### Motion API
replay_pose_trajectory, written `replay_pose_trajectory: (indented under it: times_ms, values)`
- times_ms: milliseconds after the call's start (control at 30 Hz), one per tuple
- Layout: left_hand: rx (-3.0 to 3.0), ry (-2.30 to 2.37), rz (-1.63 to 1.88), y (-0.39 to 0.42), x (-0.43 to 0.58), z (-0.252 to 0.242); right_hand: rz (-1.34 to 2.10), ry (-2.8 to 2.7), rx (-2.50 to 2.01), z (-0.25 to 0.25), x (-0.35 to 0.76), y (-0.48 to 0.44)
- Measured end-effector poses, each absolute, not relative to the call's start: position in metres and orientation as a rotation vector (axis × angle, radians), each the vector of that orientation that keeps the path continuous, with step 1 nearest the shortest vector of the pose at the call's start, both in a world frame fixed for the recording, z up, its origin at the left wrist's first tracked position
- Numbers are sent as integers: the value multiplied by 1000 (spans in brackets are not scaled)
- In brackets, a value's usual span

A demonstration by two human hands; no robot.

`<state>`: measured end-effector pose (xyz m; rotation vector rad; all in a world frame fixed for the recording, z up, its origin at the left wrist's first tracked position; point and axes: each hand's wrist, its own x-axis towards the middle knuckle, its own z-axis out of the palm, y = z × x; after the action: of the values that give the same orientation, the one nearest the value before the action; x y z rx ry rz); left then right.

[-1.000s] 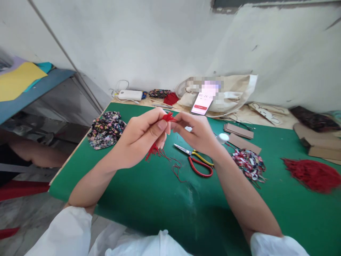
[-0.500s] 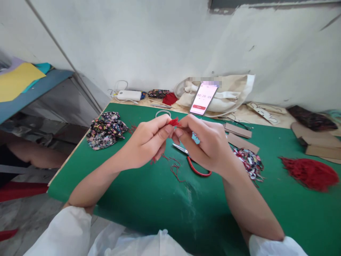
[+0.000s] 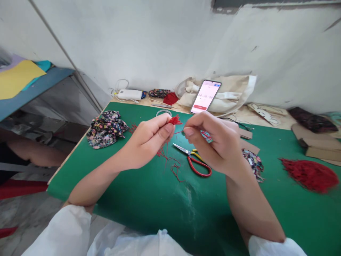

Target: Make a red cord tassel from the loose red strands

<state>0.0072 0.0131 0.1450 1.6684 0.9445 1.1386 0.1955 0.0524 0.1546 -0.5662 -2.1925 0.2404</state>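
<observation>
My left hand (image 3: 147,140) is closed on a small red thread tassel (image 3: 175,120), whose tuft sticks out above my thumb while loose ends hang below the hand. My right hand (image 3: 213,142) pinches a thin red thread (image 3: 179,132) that runs across to the tassel. Both hands hover above the green mat (image 3: 149,199). A small patterned piece (image 3: 206,135) shows behind my right fingers. Red-handled scissors (image 3: 195,164) lie on the mat just under my hands, beside loose red thread scraps (image 3: 176,170).
A floral fabric pile (image 3: 106,128) lies at the mat's left. A phone (image 3: 206,96) leans on a cloth bag (image 3: 234,93) at the back. A heap of red tassels (image 3: 311,174), cardboard pieces (image 3: 319,147) and patterned scraps (image 3: 253,161) are on the right. A white power bank (image 3: 129,94) sits far back.
My right hand has drawn away to the right, pulling a thread taut from the tassel. My left hand has lowered slightly with the tassel.
</observation>
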Motion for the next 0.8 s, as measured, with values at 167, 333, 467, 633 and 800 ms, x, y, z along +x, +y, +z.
replay_pose_trajectory:
  times_ms: [167,333,467,633,800]
  values:
    - [1674,938,1155,13,7,145,169,-2114,-574,154,195,52]
    - [1684,943,1137,12,8,144,174,-2007,-595,153,194,51]
    - [1684,931,1129,12,9,144,188,-2053,-602,152,194,49]
    - [1686,958,1134,11,9,146,197,-2083,-520,153,194,47]
    - [1660,981,1187,12,9,147,262,-2055,-377,153,197,48]
